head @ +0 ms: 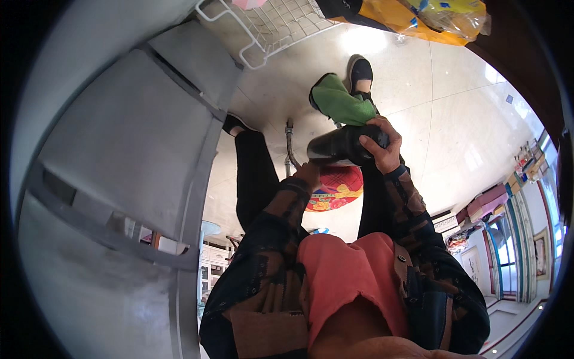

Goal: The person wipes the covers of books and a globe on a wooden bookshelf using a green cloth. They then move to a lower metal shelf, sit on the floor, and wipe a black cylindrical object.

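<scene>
A dark, glossy cylindrical container (336, 146), perhaps a bottle or tumbler, lies roughly sideways between my hands. My right hand (384, 143) grips its right end, thumb and fingers spread around it. A green cloth (343, 101) with a dark edge extends up and left from that hand's fingertips, against the container's upper side. My left hand (309, 174) is at the lower left end of the container, its fingers mostly hidden; whether it grips the container cannot be made out. Beneath the container, a round red flowered cushion or cover (338, 193) shows between my legs.
Grey cabinet-like doors (121, 130) rise close on the left. A white wire rack (287, 27) and an orange bag with clear plastic (412, 22) are at the top. A metal tube (290, 139) stands near my left hand. Pale tiled floor (403, 89) surrounds my feet.
</scene>
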A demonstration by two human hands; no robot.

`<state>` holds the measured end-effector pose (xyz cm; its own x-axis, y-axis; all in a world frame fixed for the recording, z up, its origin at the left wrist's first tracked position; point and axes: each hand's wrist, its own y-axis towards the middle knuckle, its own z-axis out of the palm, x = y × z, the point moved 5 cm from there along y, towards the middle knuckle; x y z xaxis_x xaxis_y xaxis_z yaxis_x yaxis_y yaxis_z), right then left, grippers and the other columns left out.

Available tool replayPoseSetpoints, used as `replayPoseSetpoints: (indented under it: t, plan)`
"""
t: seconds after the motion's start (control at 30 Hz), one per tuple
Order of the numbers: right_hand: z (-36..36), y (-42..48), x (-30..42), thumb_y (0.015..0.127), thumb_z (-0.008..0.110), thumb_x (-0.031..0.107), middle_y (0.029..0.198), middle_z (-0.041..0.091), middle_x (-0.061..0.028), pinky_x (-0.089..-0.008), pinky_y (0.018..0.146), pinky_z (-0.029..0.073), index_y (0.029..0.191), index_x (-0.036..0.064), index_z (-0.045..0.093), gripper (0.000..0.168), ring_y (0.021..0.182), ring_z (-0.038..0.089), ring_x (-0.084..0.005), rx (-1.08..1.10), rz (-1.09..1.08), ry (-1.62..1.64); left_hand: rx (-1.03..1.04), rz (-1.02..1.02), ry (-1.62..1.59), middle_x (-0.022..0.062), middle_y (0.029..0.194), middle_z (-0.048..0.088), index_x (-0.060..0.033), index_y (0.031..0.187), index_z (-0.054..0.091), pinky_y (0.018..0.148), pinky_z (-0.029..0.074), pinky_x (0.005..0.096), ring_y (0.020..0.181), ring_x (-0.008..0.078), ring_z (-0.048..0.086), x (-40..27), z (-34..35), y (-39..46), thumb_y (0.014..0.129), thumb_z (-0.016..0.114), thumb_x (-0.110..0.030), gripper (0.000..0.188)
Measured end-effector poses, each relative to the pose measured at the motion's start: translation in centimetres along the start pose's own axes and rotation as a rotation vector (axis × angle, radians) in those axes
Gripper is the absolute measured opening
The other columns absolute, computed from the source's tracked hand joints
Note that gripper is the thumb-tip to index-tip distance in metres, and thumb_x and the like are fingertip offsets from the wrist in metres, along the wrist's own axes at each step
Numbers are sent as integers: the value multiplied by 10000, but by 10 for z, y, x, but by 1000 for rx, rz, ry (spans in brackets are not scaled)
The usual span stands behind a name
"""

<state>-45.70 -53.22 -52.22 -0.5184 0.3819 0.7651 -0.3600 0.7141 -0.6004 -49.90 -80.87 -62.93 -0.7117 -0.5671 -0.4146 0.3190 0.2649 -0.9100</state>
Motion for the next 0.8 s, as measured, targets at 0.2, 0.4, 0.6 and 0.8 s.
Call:
replayPoseSetpoints:
  t: [0.2, 0.4, 0.6, 0.8]
  plan:
    - [9, 28, -5, 670, 711, 67, 1012, 567, -77, -289, 911, 360, 918, -2, 618, 274, 975, 518, -180, -6, 227, 314, -318, 204, -169, 172, 1156, 556, -35, 1190, 464, 932, 382, 469, 1069, 309, 541, 6, -9, 6, 573, 764, -319, 742]
    - [27, 57, 52, 651, 730, 89, 1012, 580, -109, -311, 892, 390, 945, -5, 593, 338, 966, 541, -198, 136, -111, 49, 77, 60, -16, 155, 1079, 590, -15, 1138, 490, 920, 371, 533, 1002, 288, 579, 17, 8, 23, 614, 746, -405, 701]
    - [27, 31, 80, 597, 746, 119, 971, 600, -161, -352, 839, 436, 917, 9, 601, 368, 940, 586, -272, 122, -464, -77, 7, 60, 57, 171, 1086, 590, -15, 1121, 511, 907, 396, 494, 1017, 310, 569, 34, 25, 48, 663, 703, -422, 641]
    - [30, -1, 96, 625, 760, 138, 883, 602, -138, -329, 826, 442, 892, 5, 612, 334, 881, 580, -234, 83, -731, 59, -171, 131, 167, 178, 1072, 601, -27, 1079, 547, 884, 417, 477, 1006, 332, 572, 43, 76, 67, 695, 666, -432, 571]
